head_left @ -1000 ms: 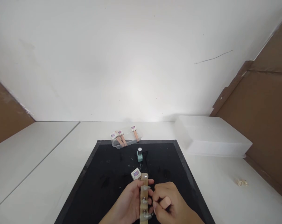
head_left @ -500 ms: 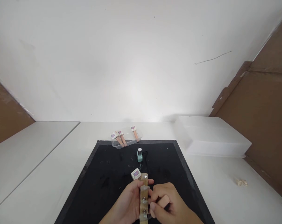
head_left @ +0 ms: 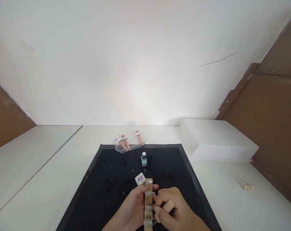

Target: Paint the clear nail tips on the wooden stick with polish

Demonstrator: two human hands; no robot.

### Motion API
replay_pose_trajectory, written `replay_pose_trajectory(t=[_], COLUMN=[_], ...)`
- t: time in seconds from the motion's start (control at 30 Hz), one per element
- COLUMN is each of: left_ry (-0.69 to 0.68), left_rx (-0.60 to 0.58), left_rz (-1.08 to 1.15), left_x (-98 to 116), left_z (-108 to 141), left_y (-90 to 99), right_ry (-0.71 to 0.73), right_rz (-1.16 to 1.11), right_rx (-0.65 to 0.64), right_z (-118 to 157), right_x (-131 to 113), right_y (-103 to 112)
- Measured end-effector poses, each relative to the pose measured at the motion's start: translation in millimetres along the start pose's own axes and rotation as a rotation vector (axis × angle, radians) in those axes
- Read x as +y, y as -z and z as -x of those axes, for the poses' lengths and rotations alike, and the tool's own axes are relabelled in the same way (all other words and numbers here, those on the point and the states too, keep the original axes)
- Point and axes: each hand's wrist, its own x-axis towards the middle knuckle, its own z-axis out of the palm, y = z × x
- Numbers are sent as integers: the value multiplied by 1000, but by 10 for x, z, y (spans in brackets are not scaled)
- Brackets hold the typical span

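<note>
My left hand (head_left: 134, 205) is closed around a narrow tan strip (head_left: 148, 200) that stands lengthwise, with clear nail-shaped tips fixed along it. Fingertips of that hand show behind the strip's right side. Pinched in my right hand (head_left: 175, 208) is a pink handle (head_left: 168, 206), its lower end close to the lowest visible tip. The fingers hide the tool's working end. Just beyond my left hand lies a white square-topped bottle (head_left: 140, 179) with a purple label. Farther back a small teal bottle (head_left: 144, 159) with a silver-white cap is upright on the black mat (head_left: 119, 189).
A clear tray (head_left: 133, 147) at the mat's back edge holds several pink-handled pieces with white square tops. At the right are a white box (head_left: 222, 141) and small beige rings (head_left: 246, 186). Brown cardboard panels (head_left: 275, 128) flank both sides, and a white wall rises behind.
My right hand and the pink handle have shifted very slightly. Both hands keep their hold.
</note>
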Motion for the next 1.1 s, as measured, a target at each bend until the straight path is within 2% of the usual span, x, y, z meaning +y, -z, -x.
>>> replay_pose_trajectory(t=[0.6,0.77,1.1], left_ry=[-7,-4,-3], left_rx=[-19,25,13], left_rz=[19,9,17], left_x=[-19,-22,-12], left_z=[-21,-5,-19], left_y=[31,13,15], right_ry=[0,-4,1], right_rz=[7,14,49], right_rx=[-22,-27,-23], right_z=[20,19,6], right_x=[23,13,-3], right_y=[-30,-30,-25])
